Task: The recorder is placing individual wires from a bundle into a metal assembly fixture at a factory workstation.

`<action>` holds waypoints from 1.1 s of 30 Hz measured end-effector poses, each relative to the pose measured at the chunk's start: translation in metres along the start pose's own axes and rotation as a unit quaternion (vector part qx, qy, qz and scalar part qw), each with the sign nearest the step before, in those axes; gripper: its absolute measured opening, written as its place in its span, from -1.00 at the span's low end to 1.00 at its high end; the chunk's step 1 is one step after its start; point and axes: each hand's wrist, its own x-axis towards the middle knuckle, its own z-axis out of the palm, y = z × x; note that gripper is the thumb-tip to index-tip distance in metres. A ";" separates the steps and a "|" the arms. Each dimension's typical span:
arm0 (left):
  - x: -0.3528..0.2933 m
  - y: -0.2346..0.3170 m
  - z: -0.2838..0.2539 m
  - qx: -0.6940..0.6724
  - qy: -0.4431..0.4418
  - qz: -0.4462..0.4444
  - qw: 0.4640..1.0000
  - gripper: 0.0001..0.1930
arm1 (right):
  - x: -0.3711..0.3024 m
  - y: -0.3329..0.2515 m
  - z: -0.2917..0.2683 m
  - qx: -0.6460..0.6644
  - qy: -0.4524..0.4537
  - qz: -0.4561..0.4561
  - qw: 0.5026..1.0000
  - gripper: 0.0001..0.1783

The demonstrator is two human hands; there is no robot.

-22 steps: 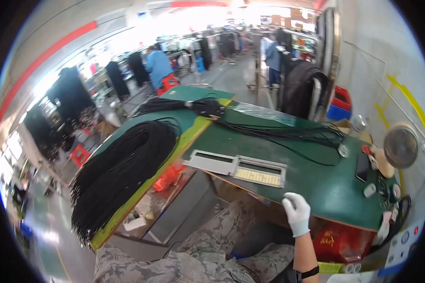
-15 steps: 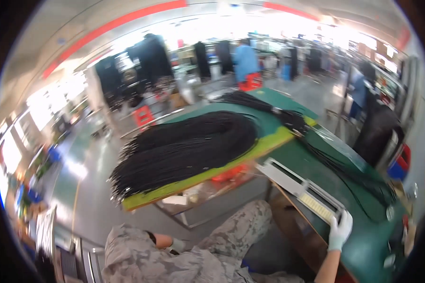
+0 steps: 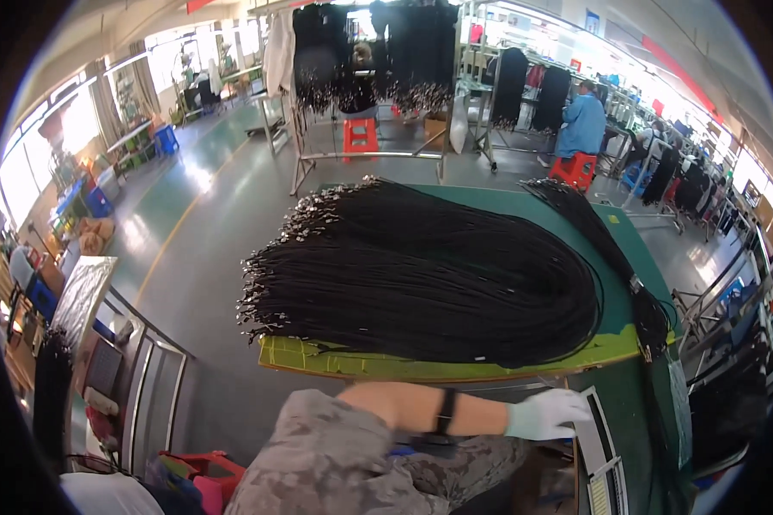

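Note:
My left hand [image 3: 548, 415], in a white glove, reaches rightward across my lap from a forearm with a black wrist strap. Its fingers are stretched out at the far end of a long, flat, pale slotted frame [image 3: 594, 438], over the frame's near edge. Whether they press on it is hard to see. A cream strip with dark marks [image 3: 600, 496] runs along the frame's nearer part, cut off by the lower rim. My right hand is out of the picture. Beyond my arm lies a thick looped pile of black cords [image 3: 421, 275] with metal-tipped ends at the left.
The pile rests on a yellow-green board [image 3: 386, 365] on a green table [image 3: 653, 249]. A tied bundle of black cords [image 3: 614, 249] runs along the table's right side. Racks of hanging cords [image 3: 374, 56] and a person in blue on a red stool [image 3: 574, 170] are farther off.
The view has swung left, so the pile now sits centrally. My left hand has gone from my lap to the pale frame. My right hand, formerly at the frame's near end, has left view.

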 end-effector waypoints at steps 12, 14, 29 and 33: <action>0.071 -0.034 0.036 0.194 -0.259 -0.063 0.944 -0.36 | 0.002 -0.037 -0.006 0.015 -0.025 0.069 0.997 -0.56; 0.070 -0.037 0.039 0.206 -0.219 -0.091 0.949 -0.39 | 0.000 -0.038 -0.004 -0.001 -0.006 0.079 0.997 -0.56; 0.062 -0.043 0.051 0.130 -0.155 -0.074 0.976 -0.51 | -0.013 0.004 0.017 -0.074 0.050 0.143 0.986 -0.60; 0.053 -0.042 0.044 0.142 -0.143 -0.078 0.976 -0.52 | 0.026 -0.004 0.035 0.008 0.067 0.201 0.977 -0.64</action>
